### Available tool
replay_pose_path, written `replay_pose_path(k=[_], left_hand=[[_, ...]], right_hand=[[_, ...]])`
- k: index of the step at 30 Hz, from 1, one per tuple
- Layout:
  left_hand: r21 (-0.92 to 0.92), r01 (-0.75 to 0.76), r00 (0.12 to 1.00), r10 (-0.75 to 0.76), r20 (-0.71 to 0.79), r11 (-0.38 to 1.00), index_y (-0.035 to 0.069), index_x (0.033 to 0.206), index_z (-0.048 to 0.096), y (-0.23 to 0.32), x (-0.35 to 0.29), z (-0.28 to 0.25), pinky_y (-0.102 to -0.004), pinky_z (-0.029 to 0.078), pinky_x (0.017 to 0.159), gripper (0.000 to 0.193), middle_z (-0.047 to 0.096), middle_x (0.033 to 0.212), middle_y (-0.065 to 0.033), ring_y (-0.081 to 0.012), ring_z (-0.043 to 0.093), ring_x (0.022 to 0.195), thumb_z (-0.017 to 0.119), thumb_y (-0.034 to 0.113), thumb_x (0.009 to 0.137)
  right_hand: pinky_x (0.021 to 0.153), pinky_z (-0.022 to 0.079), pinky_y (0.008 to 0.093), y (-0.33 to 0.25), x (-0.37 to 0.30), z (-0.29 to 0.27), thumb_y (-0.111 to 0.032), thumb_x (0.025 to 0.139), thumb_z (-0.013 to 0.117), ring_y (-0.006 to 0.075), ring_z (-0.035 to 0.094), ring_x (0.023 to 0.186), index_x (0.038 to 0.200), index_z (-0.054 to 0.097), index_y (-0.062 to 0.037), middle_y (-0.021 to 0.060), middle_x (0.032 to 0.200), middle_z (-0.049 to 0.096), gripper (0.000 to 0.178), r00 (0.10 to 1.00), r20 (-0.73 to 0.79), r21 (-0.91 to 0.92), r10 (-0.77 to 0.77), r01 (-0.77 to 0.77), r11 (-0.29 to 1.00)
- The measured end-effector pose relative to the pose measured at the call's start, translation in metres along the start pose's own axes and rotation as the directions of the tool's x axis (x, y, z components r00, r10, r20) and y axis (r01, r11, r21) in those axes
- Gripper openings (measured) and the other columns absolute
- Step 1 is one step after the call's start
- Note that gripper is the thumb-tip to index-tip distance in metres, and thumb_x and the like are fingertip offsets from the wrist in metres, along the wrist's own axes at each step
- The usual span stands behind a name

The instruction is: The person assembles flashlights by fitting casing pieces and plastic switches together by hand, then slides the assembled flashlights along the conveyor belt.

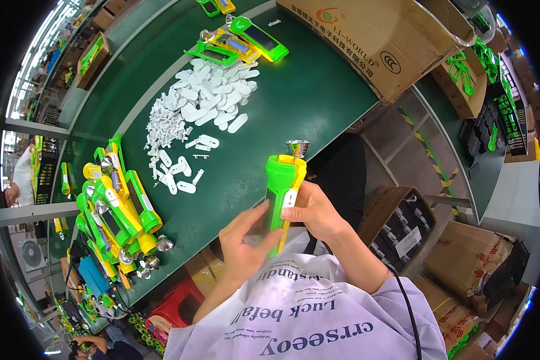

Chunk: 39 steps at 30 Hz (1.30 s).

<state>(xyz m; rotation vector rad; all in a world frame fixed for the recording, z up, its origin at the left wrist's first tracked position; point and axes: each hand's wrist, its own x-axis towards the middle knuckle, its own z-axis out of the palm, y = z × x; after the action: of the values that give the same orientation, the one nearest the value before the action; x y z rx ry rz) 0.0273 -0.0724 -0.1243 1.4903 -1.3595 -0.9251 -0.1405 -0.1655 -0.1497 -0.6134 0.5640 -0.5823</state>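
A green and yellow flashlight body (278, 175) is held upright between my two hands, close to my chest. My left hand (244, 237) is closed round its lower left side, with the thumb lying across the green handle. From the other side my right hand (315, 209) grips it, thumb pressed on a white switch plate (289, 198) set in the yellow side. Out of the top of the body sticks a silver reflector cup (297, 147), not seated in the head. The right fingers behind the body are hidden.
Loose white plates (213, 90) and smaller white parts (165, 123) lie heaped on the green table (294, 96). More flashlights pile up at left (117, 210) and at the far side (261, 39). A cardboard box (378, 42) stands at far right; a red stool (177, 309) is below the table edge.
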Motion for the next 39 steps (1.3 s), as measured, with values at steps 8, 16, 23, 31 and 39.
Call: replay_pose_path(k=[8,16,23,31,39], left_hand=[[-0.04,-0.028,0.997,0.025,-0.069,0.999,-0.003,0.121,0.063,-0.002,-0.002,0.006,-0.0305,0.053,0.079,0.049,0.069,0.108,-0.0159,-0.0215,0.069,0.089,0.078,0.006,0.075],[-0.052,0.006,0.996,-0.011,-0.086,0.999,-0.004,0.12,0.063,0.003,0.0,0.007,-0.0307,0.053,0.079,0.049,0.069,0.11,-0.0161,-0.0219,0.068,0.09,0.078,0.006,0.075],[0.107,-0.112,0.994,0.113,0.001,0.988,-0.005,0.126,0.06,0.004,0.0,0.001,-0.0316,0.053,0.087,0.052,0.067,0.11,-0.0176,-0.021,0.067,0.096,0.077,0.002,0.078],[0.09,0.018,0.997,-0.012,-0.075,0.996,-0.004,0.123,0.063,0.008,0.016,0.011,-0.0279,0.054,0.076,0.045,0.068,0.102,-0.0144,-0.017,0.066,0.084,0.075,0.0,0.079],[0.216,-0.042,0.986,0.076,-0.15,0.975,0.005,0.115,0.071,0.016,0.032,0.022,-0.0275,0.048,0.056,0.034,0.063,0.076,-0.0094,-0.0167,0.06,0.061,0.073,0.001,0.081]], right_hand=[[0.099,0.046,0.0356,-0.007,-0.001,0.005,-0.005,0.074,0.083,0.0175,0.056,0.11,0.138,0.041,-0.0038,0.0049,0.118,0.056,0.076,0.991,0.052,0.012,-0.12,0.119,0.993],[0.098,0.046,0.0351,-0.007,0.0,0.008,-0.006,0.074,0.083,0.0174,0.056,0.109,0.138,0.04,-0.004,0.0048,0.118,0.056,0.077,0.991,0.031,-0.011,-0.133,0.133,0.991],[0.097,0.046,0.0344,-0.002,0.0,-0.004,-0.008,0.077,0.082,0.0162,0.057,0.106,0.127,0.05,-0.0031,0.0036,0.113,0.06,0.059,0.992,0.08,-0.036,-0.099,0.102,0.994],[0.097,0.046,0.0323,0.004,0.006,0.004,-0.01,0.092,0.067,0.0146,0.057,0.108,0.13,0.049,0.0013,0.0069,0.119,0.06,0.044,0.98,-0.101,-0.056,-0.172,0.167,0.984],[0.094,0.046,0.0308,0.006,-0.009,0.019,0.006,0.079,0.055,0.0199,0.058,0.11,0.142,0.038,-0.0037,0.0094,0.124,0.053,0.066,0.974,-0.169,-0.122,-0.153,0.133,0.983]])
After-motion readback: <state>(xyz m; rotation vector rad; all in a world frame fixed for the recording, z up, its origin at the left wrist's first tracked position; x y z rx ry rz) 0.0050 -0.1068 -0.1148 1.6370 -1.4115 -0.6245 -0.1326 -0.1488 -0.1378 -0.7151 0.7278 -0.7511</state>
